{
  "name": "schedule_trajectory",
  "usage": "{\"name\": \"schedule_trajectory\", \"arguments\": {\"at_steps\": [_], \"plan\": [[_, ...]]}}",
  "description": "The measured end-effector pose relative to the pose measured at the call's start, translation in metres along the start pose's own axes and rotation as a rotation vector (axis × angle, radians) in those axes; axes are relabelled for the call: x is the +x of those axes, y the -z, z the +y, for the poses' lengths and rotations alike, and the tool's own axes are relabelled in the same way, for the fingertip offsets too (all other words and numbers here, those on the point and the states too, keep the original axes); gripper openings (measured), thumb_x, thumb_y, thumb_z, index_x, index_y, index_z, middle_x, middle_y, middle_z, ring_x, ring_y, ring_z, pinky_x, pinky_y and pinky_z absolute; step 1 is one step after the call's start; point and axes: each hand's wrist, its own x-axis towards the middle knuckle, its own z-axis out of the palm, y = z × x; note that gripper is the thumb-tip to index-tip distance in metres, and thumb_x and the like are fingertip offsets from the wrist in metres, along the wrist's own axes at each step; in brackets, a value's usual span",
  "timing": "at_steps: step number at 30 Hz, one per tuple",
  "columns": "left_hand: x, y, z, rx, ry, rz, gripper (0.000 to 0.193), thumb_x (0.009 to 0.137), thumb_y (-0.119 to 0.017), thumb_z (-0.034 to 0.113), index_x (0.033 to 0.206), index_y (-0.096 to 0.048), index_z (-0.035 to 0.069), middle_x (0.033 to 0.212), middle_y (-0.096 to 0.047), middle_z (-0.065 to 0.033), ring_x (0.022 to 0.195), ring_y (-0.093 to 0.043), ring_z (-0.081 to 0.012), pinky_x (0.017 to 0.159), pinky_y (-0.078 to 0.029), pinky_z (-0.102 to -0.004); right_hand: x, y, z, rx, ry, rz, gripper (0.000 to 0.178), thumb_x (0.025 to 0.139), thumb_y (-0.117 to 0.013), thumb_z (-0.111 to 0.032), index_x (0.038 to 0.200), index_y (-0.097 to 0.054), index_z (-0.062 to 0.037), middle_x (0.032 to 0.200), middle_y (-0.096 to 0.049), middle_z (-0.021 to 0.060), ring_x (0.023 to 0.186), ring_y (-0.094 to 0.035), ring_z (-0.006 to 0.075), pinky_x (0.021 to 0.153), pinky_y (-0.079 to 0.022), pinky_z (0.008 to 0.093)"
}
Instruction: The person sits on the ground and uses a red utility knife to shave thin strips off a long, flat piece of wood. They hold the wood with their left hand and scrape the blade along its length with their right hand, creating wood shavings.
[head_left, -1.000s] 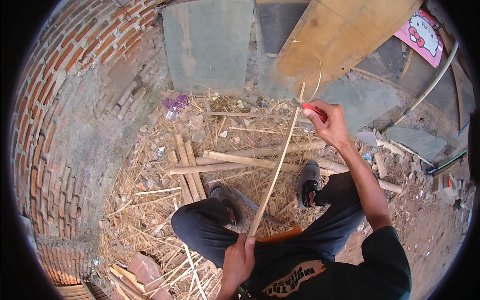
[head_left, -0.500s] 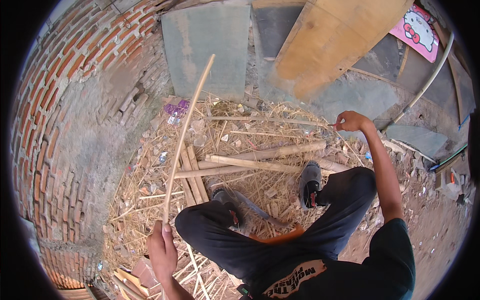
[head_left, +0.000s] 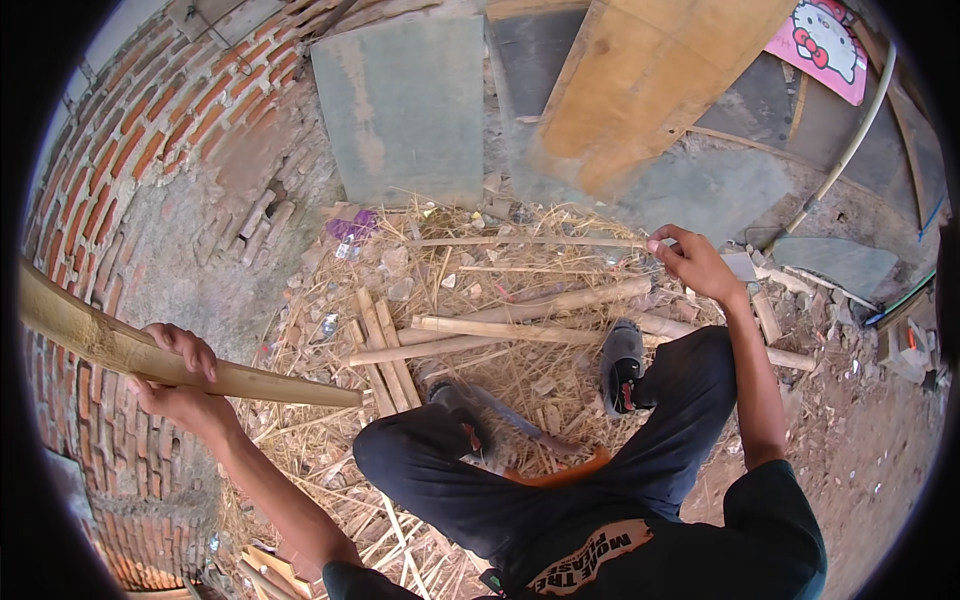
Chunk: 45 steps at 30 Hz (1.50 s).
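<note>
My left hand (head_left: 182,385) is wrapped around a long split bamboo strip (head_left: 275,385). The piece crosses the left side, with its broad end near the brick wall and its narrow end by my knee. My right hand (head_left: 692,262) is out in front on the right, fingers pinched at the end of a thin bamboo strip (head_left: 530,240). That strip stretches leftward over the straw-covered ground. Between my feet lies a long blade (head_left: 505,412) with a wooden handle (head_left: 560,445).
Bamboo poles (head_left: 560,303) and short slats (head_left: 385,350) lie across the straw ahead. A worn brick wall (head_left: 110,240) rises at left. A grey-green panel (head_left: 400,110) and a tan board (head_left: 660,90) lean at the back. An orange edge (head_left: 565,473) shows between my legs.
My left hand has moved up and left, and its bamboo has swung from pointing forward to lying across the left side. My right hand has shifted slightly left, still at the thin strip's end.
</note>
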Motion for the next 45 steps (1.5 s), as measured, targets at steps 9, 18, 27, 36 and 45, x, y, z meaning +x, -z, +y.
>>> {"name": "schedule_trajectory", "arguments": {"at_steps": [9, 18, 27, 36, 45], "plan": [[-0.046, -0.094, -0.018, -0.582, -0.023, -0.007, 0.055, 0.11, -0.026, 0.063, 0.097, -0.045, 0.013, 0.073, -0.043, -0.0041, 0.044, -0.04, -0.0163, 0.043, -0.037, -0.0282, -0.044, -0.1, -0.046, 0.386, 0.148, 0.026, 0.058, 0.105, -0.072, -0.044, 0.143, -0.062, -0.0012, 0.098, -0.075, 0.0148, 0.09, -0.069, 0.0232, 0.083, -0.055, 0.0404], [-0.057, -0.04, -0.064, -0.949, 0.007, 0.031, 0.031, 0.107, -0.038, 0.037, 0.096, -0.048, 0.009, 0.075, -0.045, -0.0038, 0.054, -0.042, -0.0146, 0.053, -0.04, -0.0294, -0.077, -0.151, -0.041, 0.941, -0.058, 0.427, 0.059, 0.111, -0.064, -0.023, 0.162, -0.038, -0.008, 0.077, -0.056, -0.0013, 0.062, -0.049, 0.0062, 0.058, -0.04, 0.024], [-0.071, -0.009, -0.091, -0.971, -0.002, 0.214, 0.033, 0.102, -0.036, 0.038, 0.094, -0.05, 0.009, 0.076, -0.047, -0.0052, 0.057, -0.046, -0.0178, 0.06, -0.043, -0.0335, -0.08, -0.124, -0.034, 1.262, -0.098, 0.318, 0.069, 0.115, -0.047, -0.051, 0.164, -0.041, -0.003, 0.072, -0.052, -0.0019, 0.052, -0.037, 0.0058, 0.049, -0.027, 0.0244], [-0.089, -0.006, -0.101, -1.097, 0.045, 0.076, 0.021, 0.098, -0.039, 0.028, 0.095, -0.046, 0.008, 0.079, -0.043, -0.0052, 0.066, -0.045, -0.0182, 0.065, -0.045, -0.0358, -0.061, -0.114, -0.035, 1.484, -0.164, 0.31, 0.041, 0.113, -0.056, -0.05, 0.102, -0.055, -0.0104, 0.065, -0.049, -0.0031, 0.045, -0.032, 0.0052, 0.046, -0.028, 0.0254], [-0.105, -0.01, -0.108, -0.9, 0.137, 0.362, 0.041, 0.108, -0.04, 0.042, 0.11, -0.054, 0.004, 0.105, -0.056, -0.0143, 0.088, -0.055, -0.0246, 0.086, -0.052, -0.0412, -0.061, -0.104, -0.042, 1.625, -0.203, 0.221, 0.036, 0.112, -0.06, -0.046, 0.096, -0.055, -0.0143, 0.062, -0.048, -0.0053, 0.043, -0.035, 0.0042, 0.045, -0.03, 0.0234]]}}
